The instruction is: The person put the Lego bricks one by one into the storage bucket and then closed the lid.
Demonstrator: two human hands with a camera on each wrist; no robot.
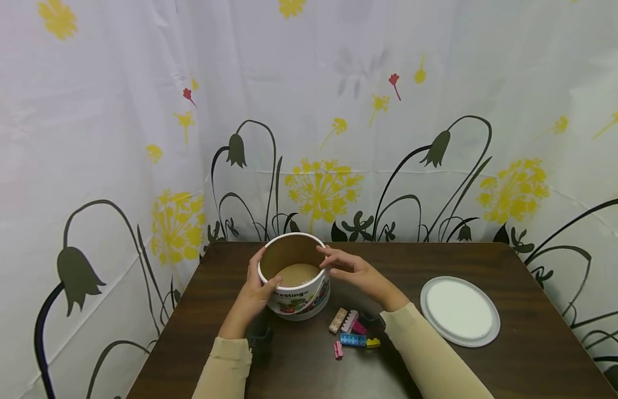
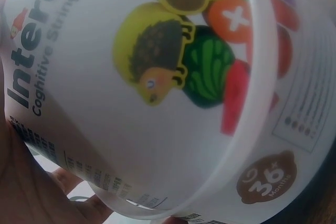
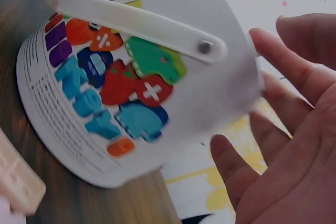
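A white plastic bucket (image 1: 299,306) with printed toy pictures stands tilted toward me near the table's back edge. Inside, its tan bottom shows. My left hand (image 1: 255,291) grips the left side, thumb over the front rim; the left wrist view shows the palm (image 2: 39,187) beside the bucket's wall (image 2: 157,145). At the right rim, my right hand (image 1: 352,271) touches the bucket with its fingertips. In the right wrist view its fingers (image 3: 278,98) are loosely spread, thumb apart, beside the white handle (image 3: 136,24).
In front of the bucket lie several toy bricks: a tan brick (image 1: 338,320), a light pink brick (image 1: 350,321), a magenta brick (image 1: 359,327), a blue brick (image 1: 353,339), a yellow brick (image 1: 372,343) and a small pink brick (image 1: 338,349). A round white lid (image 1: 459,310) lies right. Behind hangs a flowered curtain (image 1: 309,111).
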